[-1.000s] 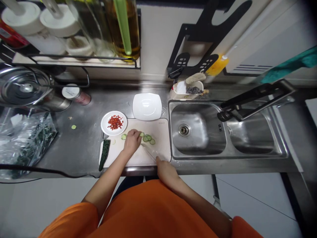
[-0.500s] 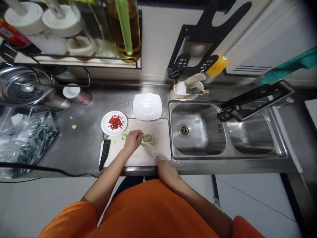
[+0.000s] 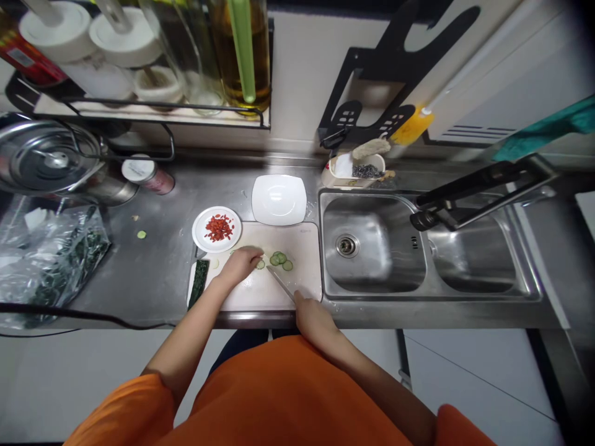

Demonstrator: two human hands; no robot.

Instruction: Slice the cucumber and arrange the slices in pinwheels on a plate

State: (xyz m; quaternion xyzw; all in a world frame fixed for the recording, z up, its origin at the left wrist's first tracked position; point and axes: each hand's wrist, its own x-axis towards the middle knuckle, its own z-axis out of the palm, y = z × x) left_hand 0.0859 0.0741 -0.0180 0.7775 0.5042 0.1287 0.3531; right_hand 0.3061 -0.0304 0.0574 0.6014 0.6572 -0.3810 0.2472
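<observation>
The left hand point(image 3: 240, 264) was over the board point(image 3: 251, 294), its fingers bunched together beside a thin slice point(image 3: 260, 265); whether they pinched that slice or only touched it could not be told from this height. The right hand point(image 3: 316, 319) was closed around the handle of a knife point(image 3: 281, 282) at the board's near edge, and the blade slanted away from the person and to the left, its tip just beside the thin slice. Right of the tip, a few green slices point(image 3: 280, 259) lay on the board, partly overlapping.

The cucumber point(image 3: 199, 279) lay along the board's left end, dark-skinned, its near end partly behind the left forearm. A pale sliver point(image 3: 215, 263) lay just right of it. A round plate point(image 3: 198, 237) of red berries point(image 3: 219, 227) sat at the board's far left corner, and a squarish white dish point(image 3: 279, 199) stood at the far edge.

Farther out on the steel desk point(image 3: 153, 272), one small round slice point(image 3: 142, 235) lay well left of the board. Beyond it were a plastic bag point(image 3: 69, 260) with dark greens inside, a pink jar point(image 3: 149, 174) and a lidded pot point(image 3: 105, 186). A rack point(image 3: 153, 110) of bottles and jars hung above. To the right was a double sink point(image 3: 376, 251), with a black tap point(image 3: 483, 186) over it and a caddy point(image 3: 348, 181) behind its left corner.
</observation>
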